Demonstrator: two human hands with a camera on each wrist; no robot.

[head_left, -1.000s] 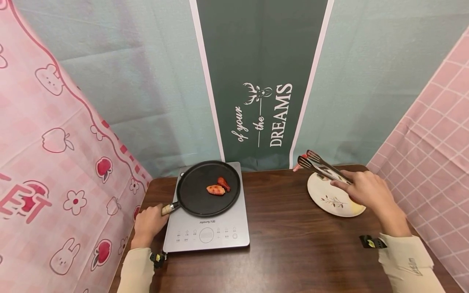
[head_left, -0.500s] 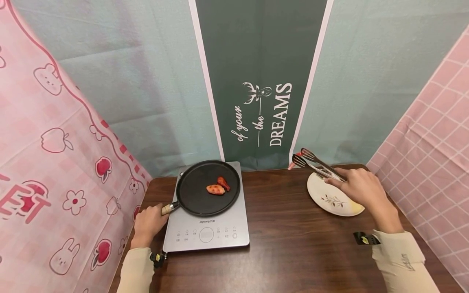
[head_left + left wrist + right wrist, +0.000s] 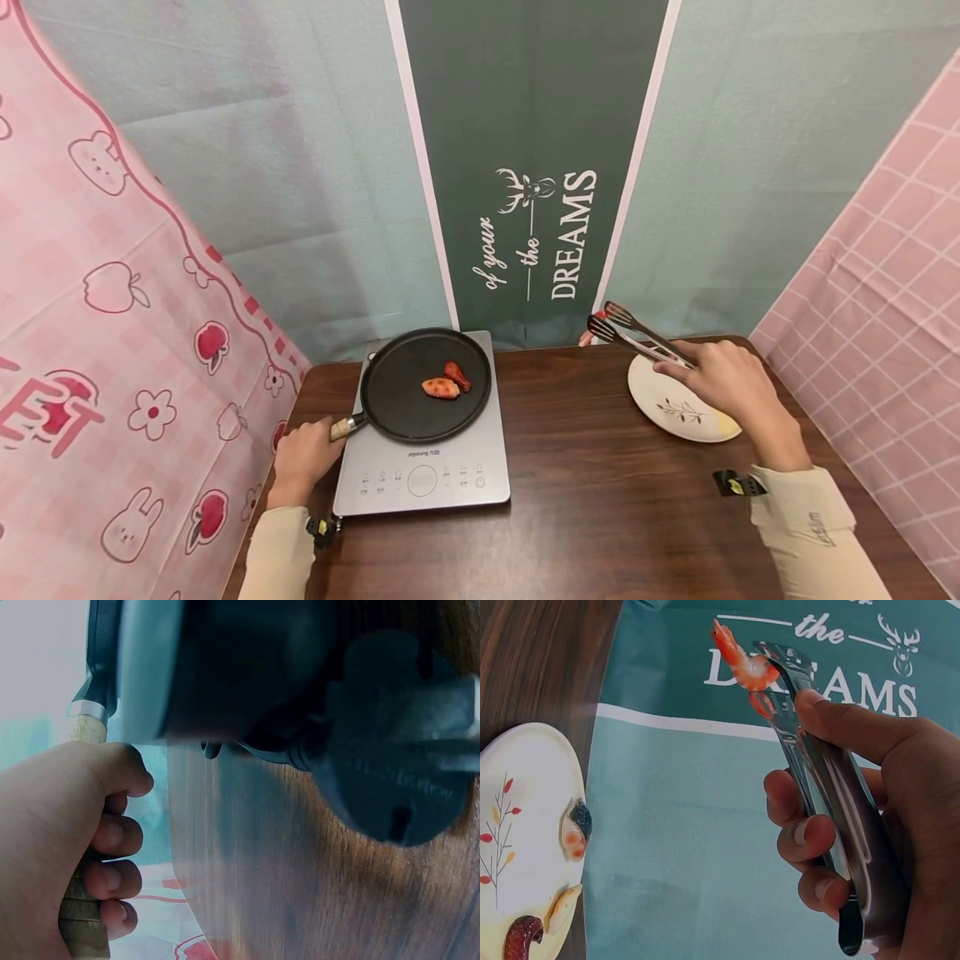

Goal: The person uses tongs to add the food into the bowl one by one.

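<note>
My left hand (image 3: 306, 457) grips the wooden handle (image 3: 84, 922) of a round black frying pan (image 3: 405, 408), its fingers curled round it in the left wrist view. Two pieces of food lie in the pan: a reddish drumstick (image 3: 457, 375) and a browned, spotted piece (image 3: 440, 388). My right hand (image 3: 726, 379) holds metal tongs (image 3: 840, 795) above the back of a white plate (image 3: 667, 408). Between the tongs' slotted tips is a red and white shrimp (image 3: 744, 666), held up in the air. The right thumb presses one arm of the tongs, with fingers round the other.
Under the pan is a silver induction cooker (image 3: 465, 492) on the brown wooden table (image 3: 585, 483). On the plate are a dark-and-orange piece (image 3: 576, 831), a pale piece (image 3: 562, 909) and a dark red curled piece (image 3: 521, 937). Cloth-covered walls stand behind and on both sides.
My right hand has moved left with the tongs and the shrimp, away from the right wall. The left hand and the pan stay in place.
</note>
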